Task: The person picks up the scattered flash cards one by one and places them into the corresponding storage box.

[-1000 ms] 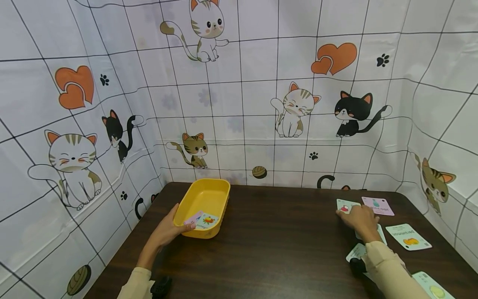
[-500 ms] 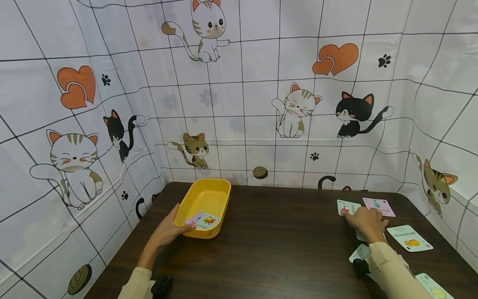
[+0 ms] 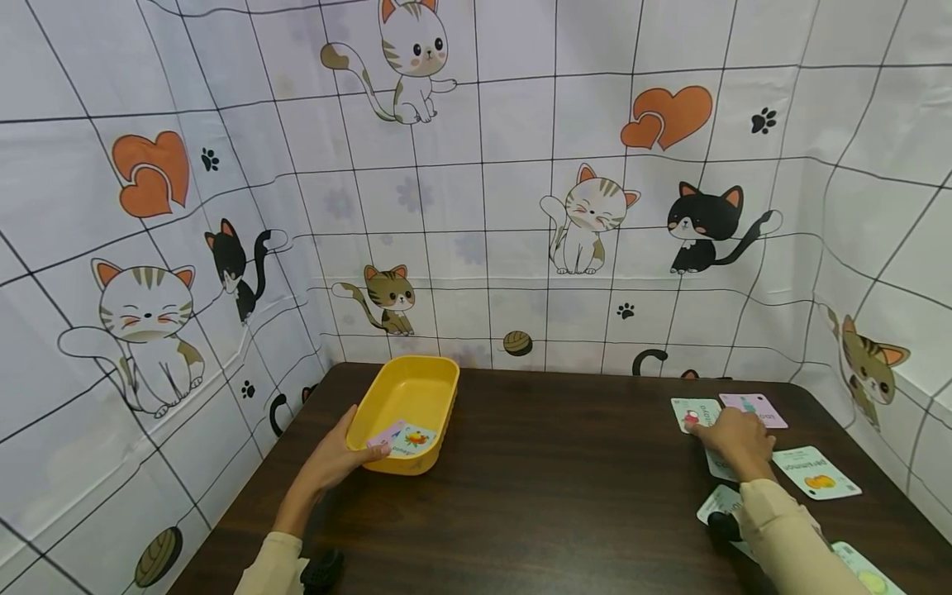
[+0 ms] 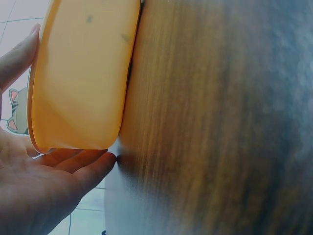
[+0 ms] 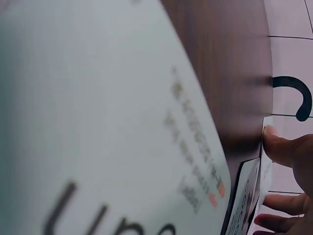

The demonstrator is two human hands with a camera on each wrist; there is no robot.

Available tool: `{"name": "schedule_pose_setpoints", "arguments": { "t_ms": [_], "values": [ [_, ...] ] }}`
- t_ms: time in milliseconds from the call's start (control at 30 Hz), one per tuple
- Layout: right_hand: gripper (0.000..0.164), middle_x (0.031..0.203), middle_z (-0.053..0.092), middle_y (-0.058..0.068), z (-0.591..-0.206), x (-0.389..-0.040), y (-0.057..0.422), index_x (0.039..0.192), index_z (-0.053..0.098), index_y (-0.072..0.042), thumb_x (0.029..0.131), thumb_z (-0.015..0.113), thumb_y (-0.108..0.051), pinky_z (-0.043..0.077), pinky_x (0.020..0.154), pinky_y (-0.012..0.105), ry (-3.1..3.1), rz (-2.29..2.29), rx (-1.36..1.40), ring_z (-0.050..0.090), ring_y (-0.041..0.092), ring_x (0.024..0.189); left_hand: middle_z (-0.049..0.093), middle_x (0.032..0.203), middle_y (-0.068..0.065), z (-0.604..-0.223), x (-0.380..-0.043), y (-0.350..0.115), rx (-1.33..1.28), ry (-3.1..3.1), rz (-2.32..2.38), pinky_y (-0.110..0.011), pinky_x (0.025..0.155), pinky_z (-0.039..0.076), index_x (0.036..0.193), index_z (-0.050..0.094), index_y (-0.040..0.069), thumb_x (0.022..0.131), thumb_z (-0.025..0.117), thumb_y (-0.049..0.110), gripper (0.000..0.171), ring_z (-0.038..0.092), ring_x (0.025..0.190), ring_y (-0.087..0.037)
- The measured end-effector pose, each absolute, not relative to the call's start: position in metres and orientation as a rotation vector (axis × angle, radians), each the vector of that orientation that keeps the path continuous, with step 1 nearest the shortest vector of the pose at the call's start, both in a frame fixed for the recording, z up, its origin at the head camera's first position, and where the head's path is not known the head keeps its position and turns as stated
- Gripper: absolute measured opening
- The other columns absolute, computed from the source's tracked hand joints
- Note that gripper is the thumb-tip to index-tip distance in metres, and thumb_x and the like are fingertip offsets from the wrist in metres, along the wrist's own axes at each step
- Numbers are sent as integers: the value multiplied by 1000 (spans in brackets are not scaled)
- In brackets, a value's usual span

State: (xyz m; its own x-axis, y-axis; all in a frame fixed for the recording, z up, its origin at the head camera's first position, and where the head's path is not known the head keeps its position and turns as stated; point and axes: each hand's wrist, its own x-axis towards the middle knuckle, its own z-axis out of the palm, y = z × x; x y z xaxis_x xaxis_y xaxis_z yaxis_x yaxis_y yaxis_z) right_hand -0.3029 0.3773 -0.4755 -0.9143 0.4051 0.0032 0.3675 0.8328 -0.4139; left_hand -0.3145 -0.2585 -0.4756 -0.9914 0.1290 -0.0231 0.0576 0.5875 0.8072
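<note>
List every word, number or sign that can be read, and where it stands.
Nothing reads surely.
"persimmon", perhaps: orange-fruit card, blurred.
Pink card partly hidden by right hand: unreadable.
Right wrist view's nearest card: large letters cut off, small print blurred.
Cards in yellow tray, others: too blurred.

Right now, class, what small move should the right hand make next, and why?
Probably pinch and lift the red-pictured flash card: the right hand touches it, and the left hand holds the yellow tray where other cards lie.
</note>
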Motion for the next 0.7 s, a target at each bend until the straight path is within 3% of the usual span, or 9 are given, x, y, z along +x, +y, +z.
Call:
{"name": "schedule_pose_setpoints", "arguments": {
  "t_ms": [100, 233, 433, 700],
  "values": [
    [68, 111, 58, 46, -474, -303, 378, 117, 54, 27, 93, 75, -33, 47, 88, 68, -2885, 676, -611, 58, 58, 102, 39, 165, -32, -475, -315, -258, 164, 2730, 1383, -60, 121, 41, 171, 7, -2, 90, 83, 43, 119, 57, 127, -33],
    [74, 120, 55, 47, -472, -304, 375, 133, 43, 26, 93, 75, -28, 51, 80, 63, -2837, 744, -639, 59, 55, 103, 33, 168, -34, -476, -315, -258, 166, 2734, 1370, -63, 123, 38, 171, 7, -3, 90, 84, 44, 121, 55, 133, -36],
    [73, 134, 52, 50, -469, -304, 369, 144, 39, 21, 92, 71, -18, 50, 86, 64, -2748, 755, -592, 58, 60, 112, 34, 168, -33, -477, -315, -259, 164, 2733, 1375, -63, 123, 37, 171, 7, -2, 90, 84, 44, 121, 54, 136, -38],
    [65, 132, 54, 50, -469, -306, 363, 143, 43, 20, 90, 65, -9, 48, 90, 65, -2642, 779, -531, 57, 59, 109, 34, 168, -33, -478, -316, -259, 172, 2732, 1380, -63, 123, 38, 171, 7, -2, 91, 83, 42, 119, 55, 135, -37]
  ]
}}
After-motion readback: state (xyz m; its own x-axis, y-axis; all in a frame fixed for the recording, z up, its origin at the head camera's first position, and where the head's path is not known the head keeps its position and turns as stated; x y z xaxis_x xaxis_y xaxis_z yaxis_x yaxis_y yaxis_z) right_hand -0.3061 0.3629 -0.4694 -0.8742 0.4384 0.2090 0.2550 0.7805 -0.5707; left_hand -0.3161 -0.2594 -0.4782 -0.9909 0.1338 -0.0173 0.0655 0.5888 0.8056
